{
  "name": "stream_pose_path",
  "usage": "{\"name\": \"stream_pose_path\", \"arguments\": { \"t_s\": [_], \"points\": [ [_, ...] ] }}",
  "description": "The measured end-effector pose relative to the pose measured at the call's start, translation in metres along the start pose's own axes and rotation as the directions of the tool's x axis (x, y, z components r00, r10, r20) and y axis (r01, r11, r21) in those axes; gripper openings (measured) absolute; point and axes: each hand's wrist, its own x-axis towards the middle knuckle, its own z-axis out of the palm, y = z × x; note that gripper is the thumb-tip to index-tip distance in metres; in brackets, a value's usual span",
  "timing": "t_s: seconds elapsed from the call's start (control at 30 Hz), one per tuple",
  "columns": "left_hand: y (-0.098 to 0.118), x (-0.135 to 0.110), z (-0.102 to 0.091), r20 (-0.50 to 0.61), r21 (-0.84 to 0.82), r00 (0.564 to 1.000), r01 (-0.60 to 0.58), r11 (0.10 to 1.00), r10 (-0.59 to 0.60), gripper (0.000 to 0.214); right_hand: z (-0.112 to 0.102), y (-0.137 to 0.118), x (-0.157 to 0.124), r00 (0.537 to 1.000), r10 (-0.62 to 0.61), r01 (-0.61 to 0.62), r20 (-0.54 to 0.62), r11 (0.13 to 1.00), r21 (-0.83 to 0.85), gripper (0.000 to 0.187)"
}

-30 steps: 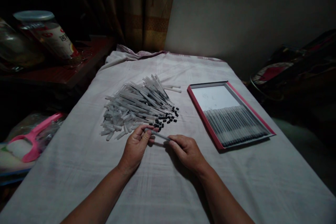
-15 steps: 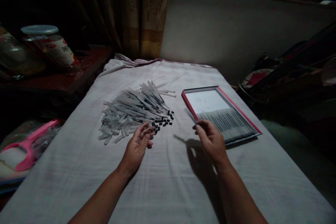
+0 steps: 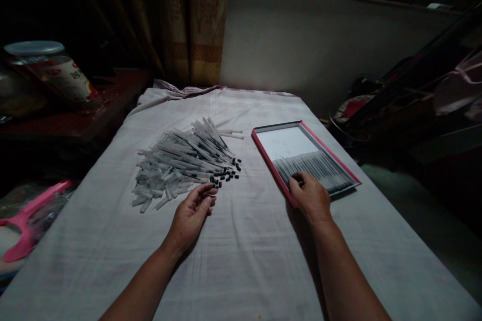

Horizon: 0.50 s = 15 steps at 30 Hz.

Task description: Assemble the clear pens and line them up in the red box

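Observation:
A heap of clear pen barrels point(image 3: 181, 160) lies on the white cloth, with small black caps point(image 3: 225, 174) scattered at its near right edge. My left hand point(image 3: 193, 215) rests on the cloth just below the caps, fingers loosely curled and apart, holding nothing. To the right sits a flat red-rimmed box point(image 3: 265, 157) with a row of finished pens point(image 3: 320, 168) in its near half. My right hand point(image 3: 309, 194) lies on the box's near left corner, fingers bent down onto the pens; whether a pen is still in them is hidden.
The cloth-covered table point(image 3: 241, 261) fills the middle. A dark wooden shelf with a labelled plastic jar point(image 3: 48, 70) stands at the left, a pink plastic tool point(image 3: 26, 210) below it. Curtain and wall lie behind; dark clutter sits at the right.
My right hand carried the pen from in front of me to the right and down onto the box's row. My left hand let go of it and stayed by the caps.

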Motion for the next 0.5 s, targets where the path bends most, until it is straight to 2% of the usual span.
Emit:
{"name": "stream_pose_path", "arguments": {
  "t_s": [0.33, 0.5],
  "points": [
    [-0.0009, 0.0008, -0.0009, 0.007, 0.016, 1.0, -0.007, 1.0, 0.007, 0.048, 0.0012, 0.008, 0.001, 0.996, -0.094, 0.094, 0.006, 0.995, 0.013, 0.025],
    [-0.0011, 0.0003, -0.001, 0.006, 0.017, 1.0, -0.013, 1.0, 0.013, 0.047, -0.0008, 0.0083, 0.0018, 0.997, -0.082, 0.082, -0.008, 0.997, 0.011, 0.026]
  ]
}}
